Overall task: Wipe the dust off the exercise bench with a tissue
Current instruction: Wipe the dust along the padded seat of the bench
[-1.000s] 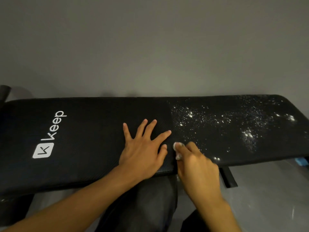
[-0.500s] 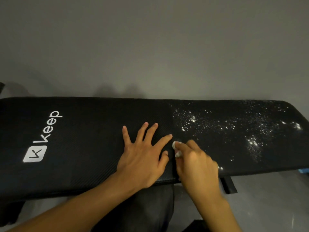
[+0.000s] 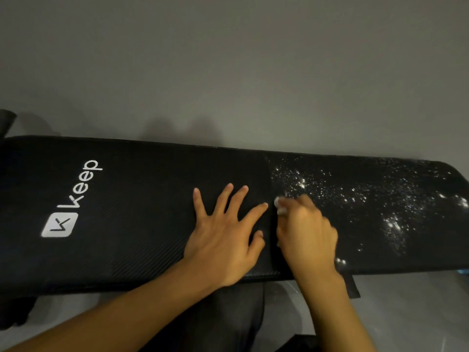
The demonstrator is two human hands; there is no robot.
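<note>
Head view: our left hand (image 3: 223, 240) lies flat, fingers spread, on the long black padded workout counter (image 3: 139, 199) with its white Keep logo (image 3: 73, 199). Our right hand (image 3: 307, 232), just beside it, pinches a small white crumpled tissue (image 3: 279, 205) against the pad, at the edge of the white dust specks (image 3: 355, 194) scattered across the right half.

Plain matte grey wall (image 3: 228, 59) fills the top half of view, dim light w/ soft shadows (image 3: 177, 128) low on it, pale grey glossy floor (image 3: 406, 313) at btm right, small blue obj (image 3: 465, 271) at far right edge, dark obj (image 3: 6, 120) at left edge, both too cropped to ID.
</note>
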